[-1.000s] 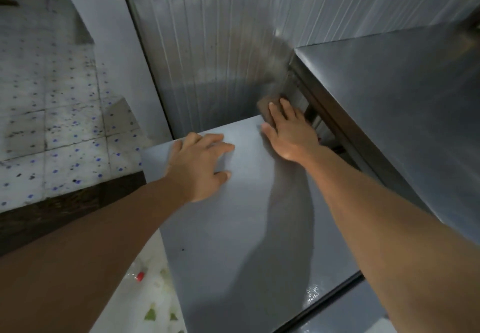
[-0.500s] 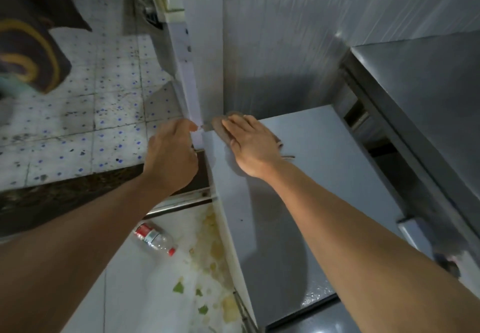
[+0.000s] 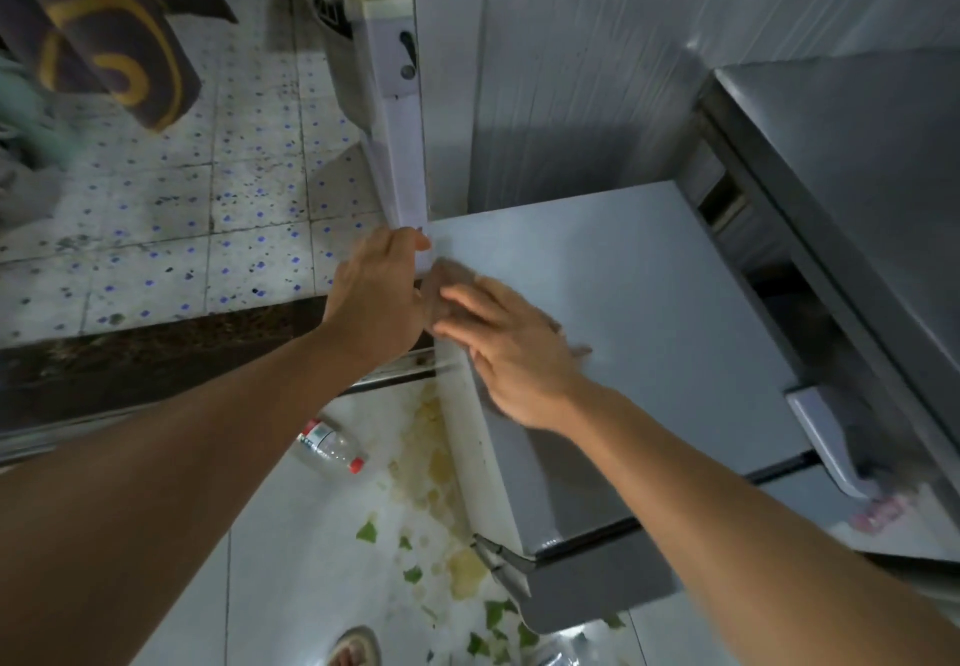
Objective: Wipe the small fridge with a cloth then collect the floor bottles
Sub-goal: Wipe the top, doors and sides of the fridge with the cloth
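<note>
Wiping step in hand: right hand [image 3: 511,353], fingers flat, presses the brownish cloth [image 3: 448,287] on the grey fridge top [image 3: 649,312]; left hand [image 3: 382,296] pinches the adjacent white strip [image 3: 402,187]; next, judged, unwiped areas rightward, then the clear plastic bottle [image 3: 330,448] on the floor below.

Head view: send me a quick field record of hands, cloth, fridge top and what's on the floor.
right hand: flat, fingers straight, pressing the cloth onto the fridge top near its far left corner
left hand: at the fridge's far left corner, fingers curled at the edge of the white post; grip unclear
bottle: lying on its side on the floor, red cap, uncollected
floor litter: yellowish and green scraps beside the fridge
stage: wiping under way
</note>
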Tool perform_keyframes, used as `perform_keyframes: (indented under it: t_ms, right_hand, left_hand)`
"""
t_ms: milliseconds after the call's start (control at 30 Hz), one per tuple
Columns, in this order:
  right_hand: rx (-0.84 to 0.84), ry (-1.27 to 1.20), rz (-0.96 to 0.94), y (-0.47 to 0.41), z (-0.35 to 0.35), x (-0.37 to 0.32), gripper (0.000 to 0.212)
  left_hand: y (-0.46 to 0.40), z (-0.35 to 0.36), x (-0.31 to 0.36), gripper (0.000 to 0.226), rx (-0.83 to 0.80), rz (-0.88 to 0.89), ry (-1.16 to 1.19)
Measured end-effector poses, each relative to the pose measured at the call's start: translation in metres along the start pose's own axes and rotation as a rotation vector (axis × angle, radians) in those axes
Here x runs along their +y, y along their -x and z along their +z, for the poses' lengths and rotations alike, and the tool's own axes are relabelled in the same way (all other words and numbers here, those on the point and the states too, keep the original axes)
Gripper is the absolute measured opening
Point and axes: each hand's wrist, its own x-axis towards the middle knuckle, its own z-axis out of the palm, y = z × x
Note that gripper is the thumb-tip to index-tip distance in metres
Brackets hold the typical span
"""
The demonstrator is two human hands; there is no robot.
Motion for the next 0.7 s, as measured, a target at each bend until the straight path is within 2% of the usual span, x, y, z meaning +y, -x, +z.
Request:
perform_keyframes:
  t_ms: [133, 200, 300, 433, 533, 567, 700]
  right_hand:
    - [0.037, -0.012, -0.021, 0.056, 0.009, -0.003, 0.044]
    - [0.093, -0.048, 0.054, 0.063, 0.007, 0.020, 0.042]
    - [0.217, -0.016, 0.330, 0.076, -0.009, 0.080, 0.044]
    - [0.148, 0.075, 0.687, 0.108, -0.031, 0.158, 0.051]
    - [0.128, 0.038, 0.877, 0.101, -0.037, 0.155, 0.061]
    - [0.132, 0.067, 0.855, 0.096, -0.034, 0.141, 0.064]
    - [0.246, 0.070, 0.516, 0.088, -0.010, 0.049, 0.059]
  left_hand:
    - [0.007, 0.012, 0.020, 0.049, -0.032, -0.012, -0.001]
    - [0.012, 0.022, 0.026, 0.048, -0.036, 0.000, 0.011]
    - [0.019, 0.036, 0.034, 0.051, -0.058, 0.049, 0.023]
    - [0.024, 0.047, 0.041, 0.049, -0.092, 0.139, -0.028]
    - [0.027, 0.047, 0.039, 0.049, -0.085, 0.128, -0.041]
    - [0.028, 0.047, 0.038, 0.049, -0.094, 0.132, -0.050]
    - [0.036, 0.045, 0.037, 0.057, -0.128, 0.115, -0.038]
